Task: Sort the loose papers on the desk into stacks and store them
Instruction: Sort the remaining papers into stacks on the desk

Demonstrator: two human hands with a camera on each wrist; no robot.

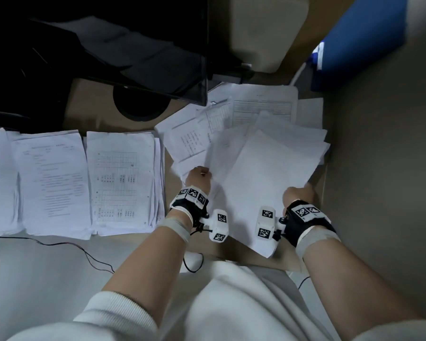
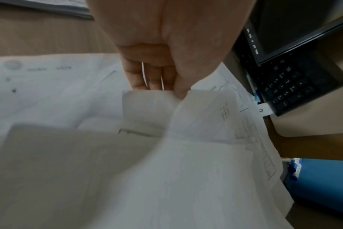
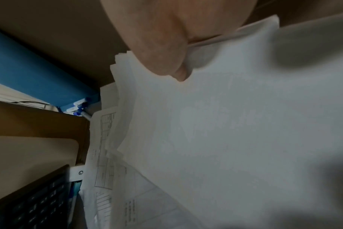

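Note:
A fanned bundle of blank white sheets [image 1: 263, 173] is lifted at the right of the desk, over a loose pile of printed papers [image 1: 234, 114]. My left hand [image 1: 199, 177] pinches the edge of a sheet [image 2: 151, 100] at the bundle's left side, with thumb and curled fingers [image 2: 157, 77] on it. My right hand [image 1: 299, 193] grips the bundle's right edge [image 3: 206, 41], with its thumb [image 3: 166, 51] on top. Two sorted stacks [image 1: 52, 183], [image 1: 123, 178] lie side by side at the left.
A dark monitor [image 1: 103, 50] on a round foot [image 1: 140, 104] stands at the back, with a black keyboard [image 2: 296, 80] beside it. A blue box [image 1: 359, 38] sits at the back right. A thin cable [image 1: 71, 247] runs along the desk's front edge.

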